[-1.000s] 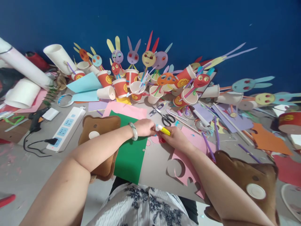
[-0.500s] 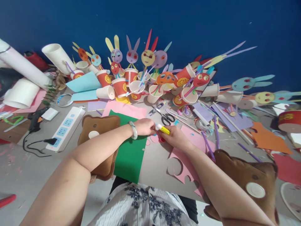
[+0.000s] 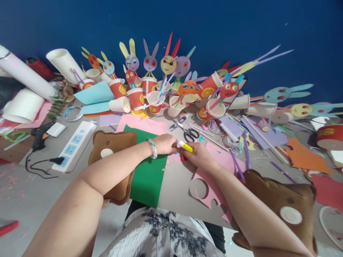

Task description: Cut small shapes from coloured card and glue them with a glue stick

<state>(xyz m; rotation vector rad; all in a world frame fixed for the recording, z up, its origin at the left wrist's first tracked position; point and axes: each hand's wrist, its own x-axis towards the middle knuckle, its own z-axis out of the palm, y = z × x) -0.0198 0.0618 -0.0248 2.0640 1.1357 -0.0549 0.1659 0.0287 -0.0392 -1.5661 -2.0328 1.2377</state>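
My right hand [image 3: 199, 155] is closed around a yellow glue stick [image 3: 186, 146] whose white end points left. My left hand [image 3: 166, 144], with a bangle at the wrist, is closed in a pinch close to that white end. What its fingertips hold is hidden. Below the hands lie a pink paper piece [image 3: 175, 157] and a small red piece [image 3: 184, 158], partly covered by fingers. Green paper [image 3: 147, 182] lies under my left wrist. Pink paper with round cut-outs [image 3: 211, 189] sits beneath my right forearm. Black-handled scissors [image 3: 190, 135] rest just beyond the hands.
Red paper cups [image 3: 136, 99] with paper rabbit heads [image 3: 168, 65] crowd the back of the table. A power strip [image 3: 73, 146] and glue gun [image 3: 40, 137] lie left. Brown cushions [image 3: 112, 142] are at both forearms. Orange paper [image 3: 307, 157] and purple sticks [image 3: 246, 150] lie right.
Almost nothing differs. The glue stick and both hands stay nearly in place, with only a very slight shift of the fingers and of the view.
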